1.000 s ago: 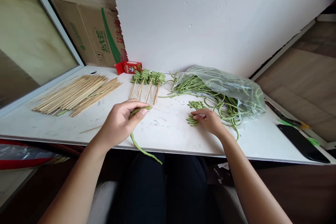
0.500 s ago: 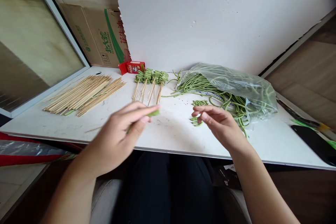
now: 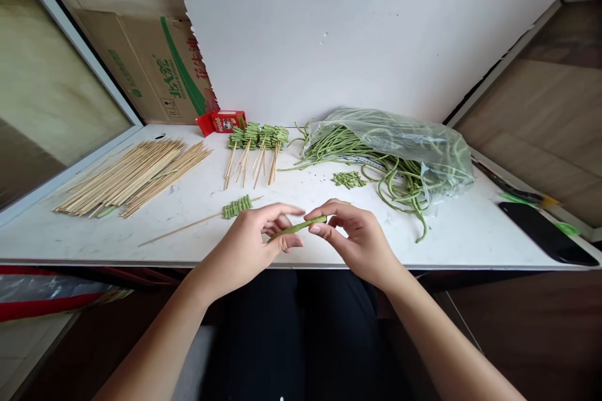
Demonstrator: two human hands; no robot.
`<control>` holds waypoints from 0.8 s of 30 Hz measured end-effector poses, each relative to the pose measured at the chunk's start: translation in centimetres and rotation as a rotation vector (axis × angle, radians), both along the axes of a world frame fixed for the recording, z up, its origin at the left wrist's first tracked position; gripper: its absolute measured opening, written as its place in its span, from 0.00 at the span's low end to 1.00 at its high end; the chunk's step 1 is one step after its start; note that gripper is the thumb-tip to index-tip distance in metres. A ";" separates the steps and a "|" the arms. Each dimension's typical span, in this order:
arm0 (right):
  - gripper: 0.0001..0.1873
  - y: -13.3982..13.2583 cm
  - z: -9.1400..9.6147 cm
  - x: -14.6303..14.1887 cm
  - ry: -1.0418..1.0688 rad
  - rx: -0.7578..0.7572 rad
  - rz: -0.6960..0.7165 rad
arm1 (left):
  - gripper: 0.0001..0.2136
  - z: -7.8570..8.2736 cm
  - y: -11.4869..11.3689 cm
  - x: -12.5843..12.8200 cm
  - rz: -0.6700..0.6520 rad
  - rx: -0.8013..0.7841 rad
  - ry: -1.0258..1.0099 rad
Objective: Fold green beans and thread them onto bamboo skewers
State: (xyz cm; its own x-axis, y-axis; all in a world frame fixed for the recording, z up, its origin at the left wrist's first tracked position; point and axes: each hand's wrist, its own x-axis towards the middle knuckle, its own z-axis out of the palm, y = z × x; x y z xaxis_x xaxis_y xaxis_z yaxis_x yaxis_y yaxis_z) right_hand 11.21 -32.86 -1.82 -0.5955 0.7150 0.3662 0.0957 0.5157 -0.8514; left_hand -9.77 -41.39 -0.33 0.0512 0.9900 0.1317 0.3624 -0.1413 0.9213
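Observation:
A piece of green long bean spans the gap between my two hands, above the front of the table. My left hand has its near end between thumb and curled fingers, the index finger stretched out over it. With thumb and fingertips, my right hand pinches the far end. Just behind my left hand lies a bamboo skewer threaded with a row of short bean pieces. A small pile of cut bean pieces sits beyond my right hand.
Loose bamboo skewers are heaped at the left. Several finished bean skewers stand in a row by a red box. A plastic bag of long beans lies at back right, a black phone at far right.
My hands have come together, and my right hand now grips the bean's end. The view has shifted, uncovering the threaded skewer behind my left hand.

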 end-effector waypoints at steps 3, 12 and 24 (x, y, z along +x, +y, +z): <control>0.14 0.5 -0.2 0.3 0.020 -0.055 0.028 | 0.12 -0.2 0.3 0.0 0.011 0.004 0.091; 0.07 0.3 -0.2 0.5 -0.064 0.165 0.017 | 0.13 -1.0 0.5 0.9 0.021 0.092 0.199; 0.12 2.2 -1.7 0.6 0.022 -0.009 0.329 | 0.15 -1.7 0.5 1.7 -0.144 -0.038 0.038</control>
